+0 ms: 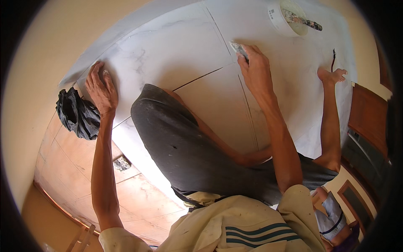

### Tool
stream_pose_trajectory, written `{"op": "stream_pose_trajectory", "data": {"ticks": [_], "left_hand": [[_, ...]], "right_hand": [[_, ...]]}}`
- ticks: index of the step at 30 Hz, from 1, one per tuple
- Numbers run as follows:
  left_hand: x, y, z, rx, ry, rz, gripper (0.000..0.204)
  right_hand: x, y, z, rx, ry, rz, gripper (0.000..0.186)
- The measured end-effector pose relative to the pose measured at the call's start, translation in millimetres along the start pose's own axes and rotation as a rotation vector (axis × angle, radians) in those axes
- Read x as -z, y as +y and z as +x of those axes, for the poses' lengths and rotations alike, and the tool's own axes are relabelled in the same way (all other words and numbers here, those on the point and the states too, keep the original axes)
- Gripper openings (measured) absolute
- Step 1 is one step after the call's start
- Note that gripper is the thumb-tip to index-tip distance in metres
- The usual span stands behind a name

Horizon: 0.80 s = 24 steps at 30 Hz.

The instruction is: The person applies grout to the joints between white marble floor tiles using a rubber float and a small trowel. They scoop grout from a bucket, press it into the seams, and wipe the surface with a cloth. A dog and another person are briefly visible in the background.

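Note:
White marble-look floor tiles (159,54) with dark joints lie beneath me as I sit on them. My right hand (256,71) grips a small pale-smeared scraper (236,48) at a joint near the top middle. On the left, my left hand (100,86) rests on the tiles with its fingers down and slightly apart, holding nothing. A crumpled black cloth or bag (76,111) lies just beside it. A white bucket (277,23) at the top right holds a pale paste and a smeared putty knife (310,24).
Cream walls (37,84) edge the floor. A short cable (334,59) sticks up near my bare foot. A small silver-dark patch (121,163) lies at lower left, with a wooden object (79,239) below. Brown doors (365,122) stand at right; another person (331,218) is at lower right.

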State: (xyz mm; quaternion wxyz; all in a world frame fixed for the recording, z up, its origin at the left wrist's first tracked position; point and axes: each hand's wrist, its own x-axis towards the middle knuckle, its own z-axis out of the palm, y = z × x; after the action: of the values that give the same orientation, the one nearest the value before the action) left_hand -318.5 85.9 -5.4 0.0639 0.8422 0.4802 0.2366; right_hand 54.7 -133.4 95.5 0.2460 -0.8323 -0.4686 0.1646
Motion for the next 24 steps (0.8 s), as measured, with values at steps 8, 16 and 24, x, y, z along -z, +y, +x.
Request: {"op": "stream_pose_trajectory", "data": {"ticks": [8,16,24], "left_hand": [[2,-4,-3,-0.004,0.027,-0.038,0.035],[-1,-2,-1,0.002,0.022,-0.067,0.035],[2,-1,-2,0.023,0.016,-0.049,0.034]], "right_hand": [[-48,-32,-9,0.161,0.037,-0.095,0.039],[-54,-34,11,0.179,-0.006,-0.009,0.037],[-57,-34,36,0.189,0.040,-0.043,0.032]]}}
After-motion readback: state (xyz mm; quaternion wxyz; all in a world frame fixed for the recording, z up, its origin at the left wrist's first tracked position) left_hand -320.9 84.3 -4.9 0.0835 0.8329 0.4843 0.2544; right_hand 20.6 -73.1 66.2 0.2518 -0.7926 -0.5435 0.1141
